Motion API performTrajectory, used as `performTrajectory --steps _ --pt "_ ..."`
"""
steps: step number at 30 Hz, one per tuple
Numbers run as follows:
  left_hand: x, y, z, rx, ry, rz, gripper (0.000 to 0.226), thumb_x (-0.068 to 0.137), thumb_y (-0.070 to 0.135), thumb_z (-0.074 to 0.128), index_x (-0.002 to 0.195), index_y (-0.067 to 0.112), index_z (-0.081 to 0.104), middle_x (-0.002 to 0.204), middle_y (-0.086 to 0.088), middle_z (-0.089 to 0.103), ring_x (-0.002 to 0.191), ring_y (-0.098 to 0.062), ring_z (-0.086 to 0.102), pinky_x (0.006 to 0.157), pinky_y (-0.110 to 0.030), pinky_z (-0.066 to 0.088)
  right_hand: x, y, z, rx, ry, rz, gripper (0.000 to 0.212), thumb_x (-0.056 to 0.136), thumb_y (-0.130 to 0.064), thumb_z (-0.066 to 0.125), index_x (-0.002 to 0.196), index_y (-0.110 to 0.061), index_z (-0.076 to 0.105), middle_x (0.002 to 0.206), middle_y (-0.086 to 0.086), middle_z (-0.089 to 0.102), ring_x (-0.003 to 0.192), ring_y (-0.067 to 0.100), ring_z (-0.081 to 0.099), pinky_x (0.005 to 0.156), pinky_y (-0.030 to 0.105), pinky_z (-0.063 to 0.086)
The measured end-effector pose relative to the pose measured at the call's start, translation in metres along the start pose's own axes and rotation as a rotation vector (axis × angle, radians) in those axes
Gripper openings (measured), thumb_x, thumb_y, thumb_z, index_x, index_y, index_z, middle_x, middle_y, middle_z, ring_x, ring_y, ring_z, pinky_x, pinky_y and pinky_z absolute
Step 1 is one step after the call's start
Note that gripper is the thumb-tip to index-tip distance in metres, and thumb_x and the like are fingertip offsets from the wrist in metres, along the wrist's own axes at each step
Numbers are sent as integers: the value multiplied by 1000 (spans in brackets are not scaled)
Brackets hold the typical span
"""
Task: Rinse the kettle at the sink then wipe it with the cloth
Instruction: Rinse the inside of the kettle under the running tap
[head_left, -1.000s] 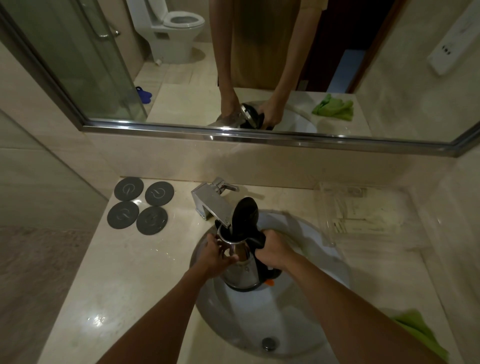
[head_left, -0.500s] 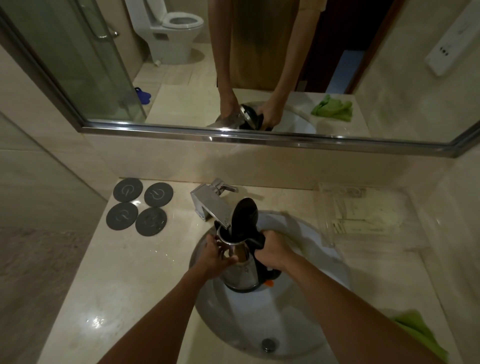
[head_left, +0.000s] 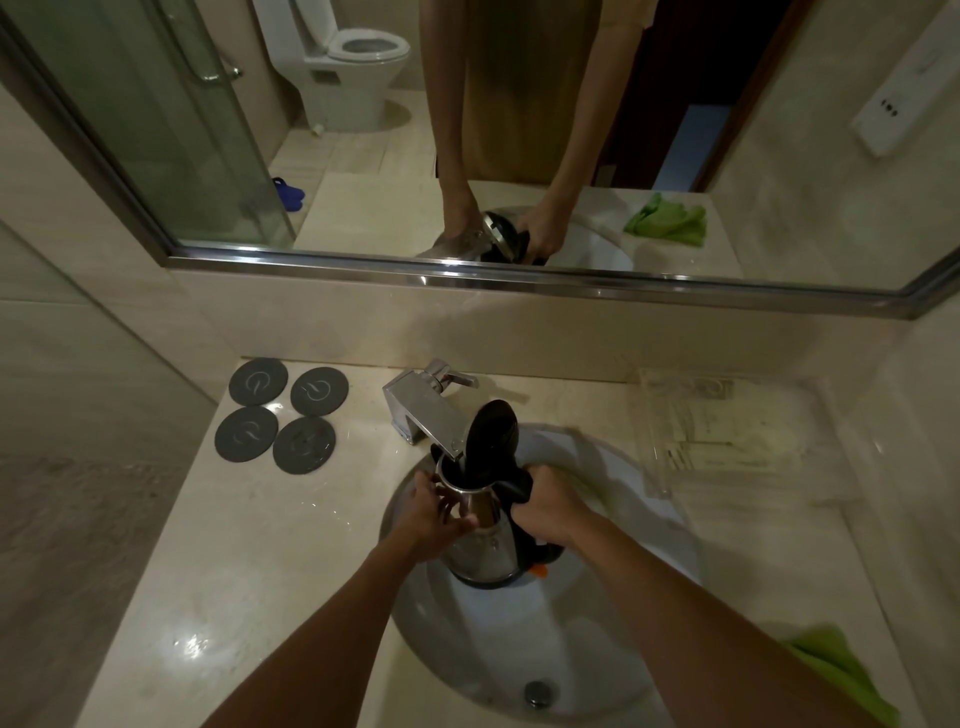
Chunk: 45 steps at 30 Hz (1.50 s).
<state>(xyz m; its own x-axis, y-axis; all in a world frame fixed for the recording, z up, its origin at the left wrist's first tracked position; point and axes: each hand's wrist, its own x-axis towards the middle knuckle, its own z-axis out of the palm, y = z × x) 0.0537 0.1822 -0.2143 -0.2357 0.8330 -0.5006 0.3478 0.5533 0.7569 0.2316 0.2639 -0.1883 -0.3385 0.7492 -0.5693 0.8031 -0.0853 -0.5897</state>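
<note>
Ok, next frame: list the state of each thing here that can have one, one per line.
kettle: lid up, held over the sink, mouth under the spout
tap: flow cannot be told
left hand: holds the kettle body
right hand: grips the kettle handle
cloth: unused, on the counter
sink: drain shows, no pooled water

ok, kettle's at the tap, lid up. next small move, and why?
Probably lift the left hand off the kettle to the faucet lever: the open mouth sits under the spout, the right hand holds the handle, and no water is visible.
</note>
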Motion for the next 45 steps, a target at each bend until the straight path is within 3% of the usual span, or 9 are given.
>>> performTrajectory --steps 12,16,20,23,28,35,40,45 --pt "-2 1 -1 13 11 24 72 70 18 82 121 19 30 121 -5 55 114 -21 56 95 -37 51 -1 1 2 7 17 5 23 78 -14 67 101 -15 63 92 12 68 88 28 67 81 45 60" --pt "-3 3 1 -6 3 17 76 72 16 80 128 11 30 119 -4 55 113 -20 55 96 -35 49 -2 2 1 18 16 0 23 77 -14 67 100 -15 62 91 11 68 88 28 67 78 42 59" --pt "-5 6 2 1 9 3 73 73 14 79 128 9 31 117 -2 53 100 -12 54 84 -24 47 -4 2 0 19 13 -9 18 78 -12 67 95 -17 61 89 11 68 87 29 67 78 43 59" --pt "-8 9 1 -3 2 11 73 75 12 77 130 8 30 121 -5 52 101 -10 51 72 -12 42 -4 2 0 10 10 -11 20 76 -14 67 95 -18 60 90 11 67 87 29 67 75 41 58" --pt "-9 10 0 -1 13 22 75 74 13 79 131 7 30 123 -5 52 114 -14 49 87 -21 41 -5 2 1 1 30 -3 20 77 -14 66 96 -17 61 89 10 68 85 27 68 76 41 60" --pt "-15 12 3 0 68 22 69 71 15 81 124 10 37 122 -5 57 102 -10 52 87 -25 44 -6 4 3 10 42 -14 23 77 -13 67 99 -16 62 92 12 69 89 30 68 79 44 60" --pt "-19 13 5 -41 70 32 70 71 10 81 125 7 36 119 -4 57 107 -12 53 82 -19 44 -9 7 7 23 63 -36 19 80 -11 65 97 -18 61 92 10 68 91 29 66 77 38 56" --pt "-20 15 3 -80 72 29 73 70 7 81 128 5 35 119 -4 55 106 -12 50 89 -23 41 -8 5 7 11 74 -43 23 80 -12 65 103 -16 62 99 13 69 94 30 66 82 42 57"
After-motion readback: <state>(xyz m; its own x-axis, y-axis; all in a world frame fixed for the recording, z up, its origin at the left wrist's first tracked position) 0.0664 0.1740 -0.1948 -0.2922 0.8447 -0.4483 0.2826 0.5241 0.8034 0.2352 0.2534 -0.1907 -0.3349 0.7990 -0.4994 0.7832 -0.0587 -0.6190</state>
